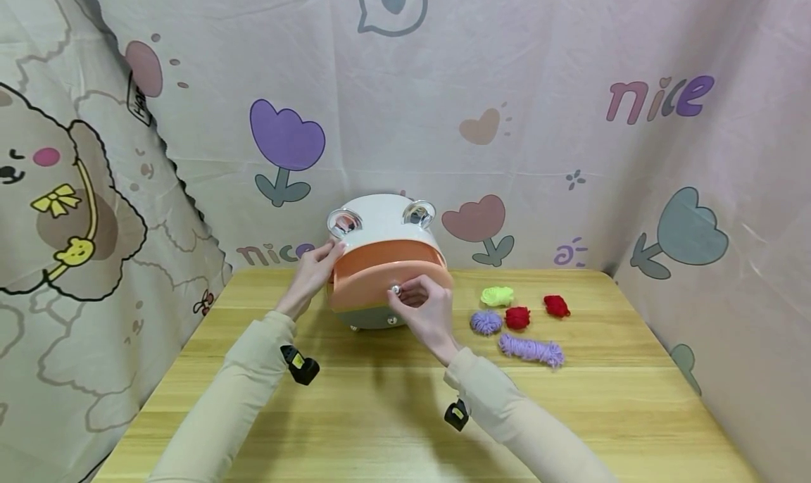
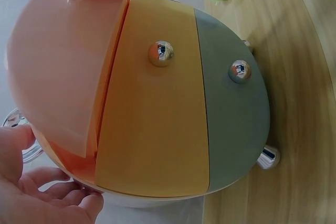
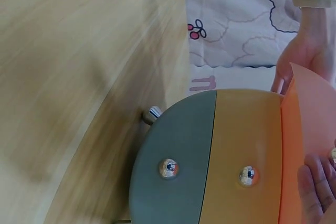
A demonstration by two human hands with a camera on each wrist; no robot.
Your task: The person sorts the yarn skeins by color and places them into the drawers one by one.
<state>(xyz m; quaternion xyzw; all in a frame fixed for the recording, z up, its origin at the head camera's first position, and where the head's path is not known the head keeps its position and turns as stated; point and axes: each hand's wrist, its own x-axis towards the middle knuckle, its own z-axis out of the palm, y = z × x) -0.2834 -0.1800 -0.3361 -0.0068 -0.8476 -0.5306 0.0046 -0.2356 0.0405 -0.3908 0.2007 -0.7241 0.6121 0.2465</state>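
A small frog-shaped drawer cabinet [image 1: 374,215] with a white top and two ring-shaped silver eyes stands on the table. Its top drawer [image 1: 364,286], pinkish orange, is pulled part way out. The yellow middle drawer [image 2: 155,114] and grey-green bottom drawer [image 2: 231,114] are flush. My right hand [image 1: 429,312] pinches the top drawer's round silver knob [image 1: 395,289] between thumb and fingers. At the cabinet's upper left side, my left hand [image 1: 312,275] holds it, thumb near the left eye and fingers bent along the side.
To the right on the wooden table [image 1: 608,398] lie a neon yellow yarn bundle [image 1: 497,296], a purple yarn ball [image 1: 486,322], a longer purple skein [image 1: 531,350] and two red yarn balls, one nearer [image 1: 517,318]. Printed cloth [image 1: 405,117] hangs behind.
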